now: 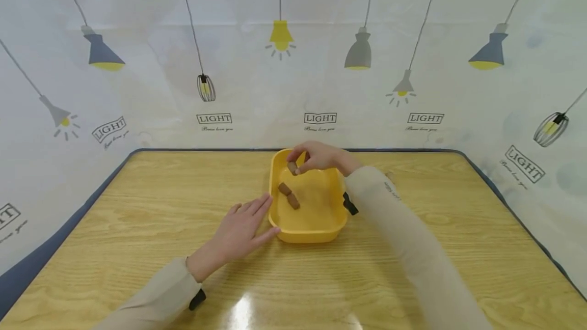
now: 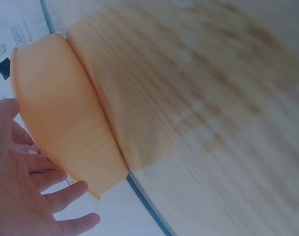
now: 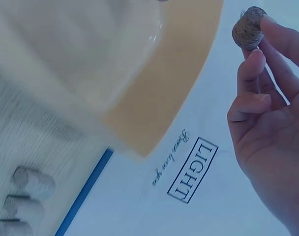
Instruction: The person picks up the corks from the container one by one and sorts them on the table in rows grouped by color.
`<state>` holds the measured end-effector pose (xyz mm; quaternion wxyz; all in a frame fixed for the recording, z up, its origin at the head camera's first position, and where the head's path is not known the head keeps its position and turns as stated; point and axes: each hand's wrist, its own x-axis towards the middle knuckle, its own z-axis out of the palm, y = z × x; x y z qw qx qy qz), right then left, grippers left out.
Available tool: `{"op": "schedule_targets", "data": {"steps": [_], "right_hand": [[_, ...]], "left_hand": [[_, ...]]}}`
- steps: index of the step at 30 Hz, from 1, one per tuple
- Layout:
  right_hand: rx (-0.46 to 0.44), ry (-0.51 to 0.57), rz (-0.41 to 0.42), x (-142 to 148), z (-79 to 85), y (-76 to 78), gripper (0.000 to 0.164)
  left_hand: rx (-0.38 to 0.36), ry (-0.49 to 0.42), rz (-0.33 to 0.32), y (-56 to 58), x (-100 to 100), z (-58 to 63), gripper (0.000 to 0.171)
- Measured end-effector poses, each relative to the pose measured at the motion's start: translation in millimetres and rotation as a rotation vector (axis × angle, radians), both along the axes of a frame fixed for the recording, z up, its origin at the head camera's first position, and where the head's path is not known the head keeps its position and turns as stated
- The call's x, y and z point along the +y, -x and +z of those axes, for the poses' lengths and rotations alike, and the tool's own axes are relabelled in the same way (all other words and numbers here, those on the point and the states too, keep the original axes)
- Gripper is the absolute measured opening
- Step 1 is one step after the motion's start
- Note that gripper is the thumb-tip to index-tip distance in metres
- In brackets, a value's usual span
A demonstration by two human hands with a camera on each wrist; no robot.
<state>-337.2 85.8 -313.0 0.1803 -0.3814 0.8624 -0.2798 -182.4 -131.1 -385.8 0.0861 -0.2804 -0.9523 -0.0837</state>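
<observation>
A yellow plastic basin (image 1: pixel 309 237) stands on the table, with two brown corks (image 1: pixel 284 189) lying end to end on its floor at the left. My right hand (image 1: pixel 321 156) is over the basin's far end and pinches another cork (image 3: pixel 249 28) between thumb and fingertips. The right wrist view has this cork above the basin's rim. My left hand (image 1: pixel 240 228) rests with fingers spread and fairly straight at the basin's left rim, holding nothing. Seen from the left wrist, those fingers lie along the basin's outer wall (image 2: pixel 66 113).
Several more corks (image 3: pixel 34 183) sit in a row on the table beside the basin in the right wrist view; my right sleeve (image 1: pixel 403 233) mostly hides that spot from the head camera. Behind the wooden table (image 1: pixel 183 182) hangs a lamp-printed backdrop (image 1: pixel 257 95).
</observation>
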Motion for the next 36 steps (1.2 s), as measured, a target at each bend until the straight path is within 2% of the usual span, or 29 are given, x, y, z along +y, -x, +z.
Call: {"op": "schedule_targets", "data": {"steps": [15,21,29,36], "right_hand": [[0.024,0.081,-0.048,60.2,-5.3,0.9,0.035],[0.01,0.092,-0.113,84.7,-10.3,-5.3,0.037],[0.008,0.159,-0.115,114.0,-20.0,-14.4,0.039],[0.045,0.127,-0.18,138.4,-32.1,-22.7,0.038]], "left_hand": [[0.008,-0.003,0.007,0.3,0.6,-2.0,0.072],[0.016,-0.002,0.004,0.5,0.7,-2.4,0.072],[0.026,-0.001,-0.001,0.5,0.8,-2.6,0.072],[0.013,0.01,0.006,0.3,1.6,-2.2,0.073]]}}
